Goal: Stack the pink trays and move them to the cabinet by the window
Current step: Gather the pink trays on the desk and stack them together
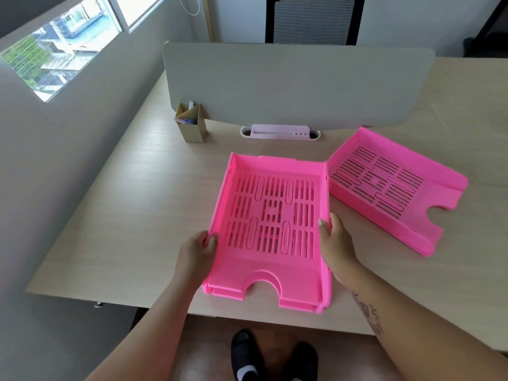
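Note:
A pink slotted tray [272,273] sits at the near edge of the wooden desk [132,204], resting on another pink tray whose edge shows beneath its front. My left hand [198,254] grips its left wall. My right hand [335,243] grips its right wall. A separate pink tray [393,188] lies to the right, turned at an angle, its corner touching the held tray's far right corner.
A grey divider panel [297,83] stands across the desk's back. A cardboard pen holder [191,123] and a white desk organiser [280,132] sit at its base. A black chair [313,20] is behind it. Windows [55,50] are at upper left.

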Demonstrator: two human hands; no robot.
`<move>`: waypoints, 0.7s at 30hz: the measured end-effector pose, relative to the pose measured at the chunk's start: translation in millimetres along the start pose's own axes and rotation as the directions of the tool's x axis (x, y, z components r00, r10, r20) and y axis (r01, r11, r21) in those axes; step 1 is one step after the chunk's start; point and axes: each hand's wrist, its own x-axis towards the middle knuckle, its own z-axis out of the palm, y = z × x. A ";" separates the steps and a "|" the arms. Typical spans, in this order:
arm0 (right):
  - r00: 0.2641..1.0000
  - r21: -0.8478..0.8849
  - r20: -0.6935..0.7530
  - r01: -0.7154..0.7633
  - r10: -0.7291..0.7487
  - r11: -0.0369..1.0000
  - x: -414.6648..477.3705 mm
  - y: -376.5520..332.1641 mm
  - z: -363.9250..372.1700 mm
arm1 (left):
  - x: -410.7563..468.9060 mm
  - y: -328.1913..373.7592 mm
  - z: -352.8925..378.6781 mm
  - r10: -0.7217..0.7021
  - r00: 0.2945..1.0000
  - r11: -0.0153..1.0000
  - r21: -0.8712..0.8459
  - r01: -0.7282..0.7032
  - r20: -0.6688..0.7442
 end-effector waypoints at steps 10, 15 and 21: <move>0.987 0.097 -0.017 -0.157 0.160 0.983 -4.8 3.4 7.5 | -7.0 5.6 -2.3 -0.156 0.974 0.911 -0.357 0.205 0.161; 0.987 0.094 -0.029 -0.154 0.158 0.984 -3.6 0.8 8.1 | -5.2 2.8 -2.7 -0.137 0.972 0.903 -0.380 0.202 0.192; 0.979 0.072 0.000 -0.204 0.204 0.976 -1.9 -3.4 2.2 | 12.8 -3.3 -14.9 -0.092 0.978 0.932 -0.330 0.151 0.186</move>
